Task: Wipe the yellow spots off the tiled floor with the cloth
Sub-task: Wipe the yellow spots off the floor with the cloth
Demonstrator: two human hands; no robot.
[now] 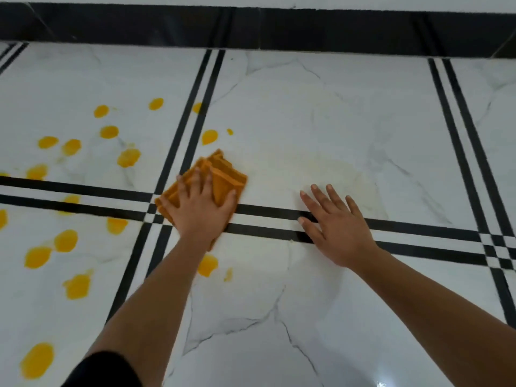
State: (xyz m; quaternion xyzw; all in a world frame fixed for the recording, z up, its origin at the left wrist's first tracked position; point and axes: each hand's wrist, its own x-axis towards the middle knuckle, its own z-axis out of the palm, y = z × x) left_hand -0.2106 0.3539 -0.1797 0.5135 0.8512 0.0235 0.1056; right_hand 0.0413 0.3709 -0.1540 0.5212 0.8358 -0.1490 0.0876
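A glossy white tiled floor point(321, 129) with grey marble veining fills the view, crossed by paired black stripes point(192, 113) that mark the tile edges. A black skirting band point(279, 27) runs along the far edge of the floor, below a pale wall.

Many yellow spots point(65, 241) of differing size, round or oval and some smeared, dot the floor's left half; a few lie just right of the left stripe pair, including one point(207, 265) beside the left forearm.

The cloth point(220, 177) is orange, folded into a thick layered square, and lies flat on the floor where the left stripes cross the near ones.

The left hand point(199, 210) presses down on the cloth, palm flat and fingers spread wide over it; the cloth's far corner sticks out beyond the fingertips. A black sleeve point(109, 370) shows at the near edge.

The right hand point(337, 227) rests open and empty on the floor, fingers spread, lying across the near stripes, well apart from the cloth.
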